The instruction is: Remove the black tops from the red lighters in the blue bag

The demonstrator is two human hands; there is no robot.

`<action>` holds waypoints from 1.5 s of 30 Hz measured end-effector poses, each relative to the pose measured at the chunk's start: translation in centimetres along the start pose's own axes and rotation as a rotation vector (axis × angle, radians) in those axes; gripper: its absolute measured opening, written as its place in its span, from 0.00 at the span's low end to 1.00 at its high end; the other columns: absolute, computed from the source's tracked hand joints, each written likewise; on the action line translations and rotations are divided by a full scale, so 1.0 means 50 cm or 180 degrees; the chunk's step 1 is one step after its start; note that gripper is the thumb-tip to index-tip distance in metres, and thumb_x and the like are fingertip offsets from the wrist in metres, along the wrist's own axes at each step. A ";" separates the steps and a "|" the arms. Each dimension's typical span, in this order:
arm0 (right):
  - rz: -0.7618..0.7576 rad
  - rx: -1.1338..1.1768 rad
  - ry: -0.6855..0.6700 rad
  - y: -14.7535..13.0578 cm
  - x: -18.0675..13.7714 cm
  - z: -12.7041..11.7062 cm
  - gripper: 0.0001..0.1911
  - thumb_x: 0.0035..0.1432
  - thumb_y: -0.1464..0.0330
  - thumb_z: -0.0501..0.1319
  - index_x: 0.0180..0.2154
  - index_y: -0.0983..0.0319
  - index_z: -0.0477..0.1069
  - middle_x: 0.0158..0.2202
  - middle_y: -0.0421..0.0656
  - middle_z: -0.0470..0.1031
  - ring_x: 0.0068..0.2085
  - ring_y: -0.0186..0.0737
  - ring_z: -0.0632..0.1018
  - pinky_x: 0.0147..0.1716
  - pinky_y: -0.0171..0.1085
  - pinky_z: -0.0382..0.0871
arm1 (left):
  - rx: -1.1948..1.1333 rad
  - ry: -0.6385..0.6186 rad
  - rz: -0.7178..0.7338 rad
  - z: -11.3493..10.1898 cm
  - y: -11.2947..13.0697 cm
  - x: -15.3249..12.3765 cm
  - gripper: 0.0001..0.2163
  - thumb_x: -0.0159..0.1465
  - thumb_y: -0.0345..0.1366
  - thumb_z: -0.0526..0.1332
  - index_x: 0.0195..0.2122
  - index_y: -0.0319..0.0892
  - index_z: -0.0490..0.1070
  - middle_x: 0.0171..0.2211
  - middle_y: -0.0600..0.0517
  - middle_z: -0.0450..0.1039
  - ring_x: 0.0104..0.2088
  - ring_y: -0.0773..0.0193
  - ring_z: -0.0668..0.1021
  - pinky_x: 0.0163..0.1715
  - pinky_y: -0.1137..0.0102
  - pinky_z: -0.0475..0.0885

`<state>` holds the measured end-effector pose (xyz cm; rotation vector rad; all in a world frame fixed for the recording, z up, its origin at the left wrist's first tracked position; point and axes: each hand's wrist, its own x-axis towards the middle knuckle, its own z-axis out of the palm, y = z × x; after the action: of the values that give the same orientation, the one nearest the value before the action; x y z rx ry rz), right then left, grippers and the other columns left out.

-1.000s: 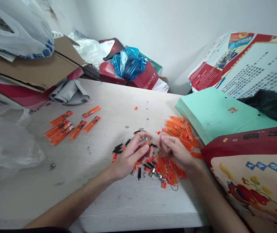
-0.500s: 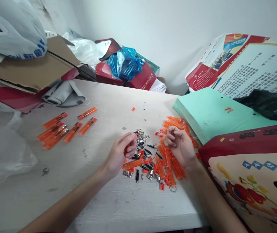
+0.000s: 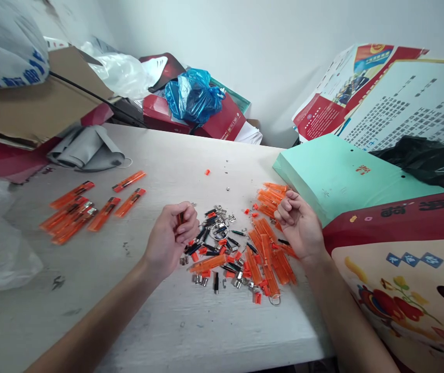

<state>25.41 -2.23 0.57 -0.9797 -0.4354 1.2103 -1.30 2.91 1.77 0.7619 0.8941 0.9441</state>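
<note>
My left hand (image 3: 171, 235) is curled shut around a small orange piece, just left of a heap of small parts (image 3: 229, 254): orange plastic bits, black pins and metal caps. My right hand (image 3: 299, 225) hovers at the right of the heap with its fingers pinched together; what they hold is too small to make out. Under and beside that hand lies a pile of orange lighter bodies (image 3: 272, 243). A group of finished orange lighters (image 3: 85, 207) lies on the white table (image 3: 167, 321) to the far left.
A mint-green folder (image 3: 334, 176) lies at the right, with a red printed bag (image 3: 404, 264) in front of it. Cardboard (image 3: 23, 103), plastic bags (image 3: 194, 96) and red boxes are stacked at the back. A grey cloth (image 3: 85, 147) lies at the left.
My hands have drawn apart. The left has closed on an orange piece and pulled back leftward; the right has lifted and moved right, fingers pinched. The camera has turned slightly left.
</note>
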 end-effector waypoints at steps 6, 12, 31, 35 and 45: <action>-0.0063 -0.0239 0.0083 0.006 0.004 -0.002 0.09 0.59 0.72 0.67 0.43 0.60 0.80 0.35 0.38 0.70 0.25 0.27 0.63 0.27 0.31 0.66 | -0.0119 -0.0007 -0.0006 -0.001 0.003 0.000 0.12 0.65 0.36 0.56 0.24 0.43 0.59 0.18 0.61 0.48 0.18 0.71 0.48 0.18 0.76 0.54; -0.0179 -0.0290 0.0009 0.011 0.002 0.004 0.08 0.61 0.67 0.72 0.43 0.59 0.82 0.37 0.40 0.78 0.30 0.30 0.73 0.30 0.31 0.74 | -0.0199 -0.0112 -0.0047 -0.007 0.000 0.004 0.12 0.65 0.36 0.57 0.24 0.43 0.59 0.18 0.61 0.48 0.18 0.71 0.48 0.18 0.77 0.53; 0.0298 -0.0052 -0.0340 -0.005 -0.019 0.024 0.05 0.53 0.72 0.59 0.33 0.60 0.72 0.25 0.35 0.55 0.23 0.31 0.57 0.24 0.32 0.57 | -0.0656 -0.0605 -0.0463 -0.011 0.001 -0.002 0.14 0.65 0.39 0.61 0.24 0.42 0.61 0.18 0.61 0.48 0.18 0.72 0.48 0.17 0.77 0.58; 0.0203 -0.0155 -0.0499 -0.004 -0.022 0.028 0.13 0.55 0.75 0.56 0.40 0.60 0.76 0.27 0.35 0.61 0.21 0.29 0.59 0.24 0.32 0.56 | -0.0741 -0.0470 -0.0435 -0.014 0.001 0.002 0.14 0.66 0.38 0.59 0.24 0.43 0.61 0.18 0.61 0.47 0.18 0.71 0.47 0.17 0.77 0.58; 0.0021 -0.0554 -0.0898 -0.006 -0.023 0.020 0.16 0.64 0.70 0.56 0.50 0.59 0.76 0.40 0.43 0.83 0.18 0.30 0.69 0.22 0.37 0.63 | -0.0835 -0.0320 -0.0433 -0.012 0.005 0.004 0.13 0.66 0.37 0.59 0.24 0.43 0.61 0.18 0.61 0.48 0.18 0.71 0.47 0.16 0.78 0.60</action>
<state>24.43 -2.88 1.57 -0.9601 -0.7712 1.3387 -1.87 3.27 1.69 0.5130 0.7081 0.8740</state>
